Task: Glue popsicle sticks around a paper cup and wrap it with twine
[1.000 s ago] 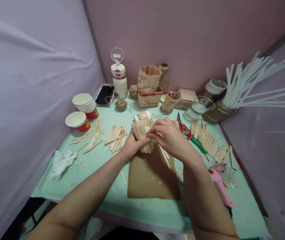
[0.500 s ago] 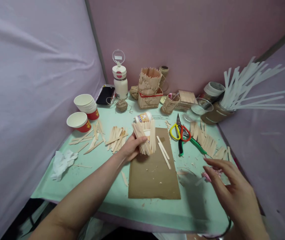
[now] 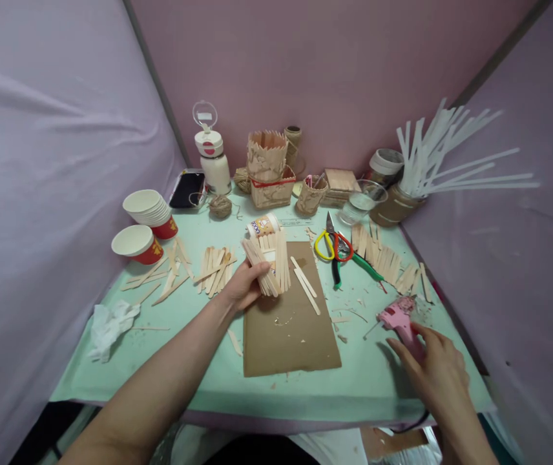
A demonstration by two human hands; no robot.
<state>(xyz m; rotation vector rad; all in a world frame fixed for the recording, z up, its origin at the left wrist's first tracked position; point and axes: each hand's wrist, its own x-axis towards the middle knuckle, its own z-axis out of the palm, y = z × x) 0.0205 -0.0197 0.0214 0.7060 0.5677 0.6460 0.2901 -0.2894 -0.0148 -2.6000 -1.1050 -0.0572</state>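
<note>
A pale green worktop (image 3: 228, 394), crowded toward the back, stood before the seated person, its litter leaving little room for a careless move. On it lay a brown cardboard sheet (image 3: 286, 349), which might slide if an arm brushed it, since nothing visible pinned it down. Over its far left part, the left hand (image 3: 247, 284) had its fingers clamped on a stick-covered cup (image 3: 280, 258), tipped over rather than upright; squeezing too hard there could shift the wooden sticks or dent the cup wall. The right hand (image 3: 438, 368) reached in at the right, thumb and fingers apart around the handle of a pink glue gun (image 3: 397, 316); whether they pressed on it, I could not tell. A poor hold could let the gun roll. The scissors (image 3: 333, 236) lay beyond the cardboard, away from both hands. Two loose sticks (image 3: 307, 292) rested on the sheet, where a passing sleeve or cord could sweep them off. A dark cord (image 3: 415, 423) near the front edge might snag. Smallest, the thin metal nozzle (image 3: 371, 330) pointed leftward; if hot, it could burn skin.
</note>
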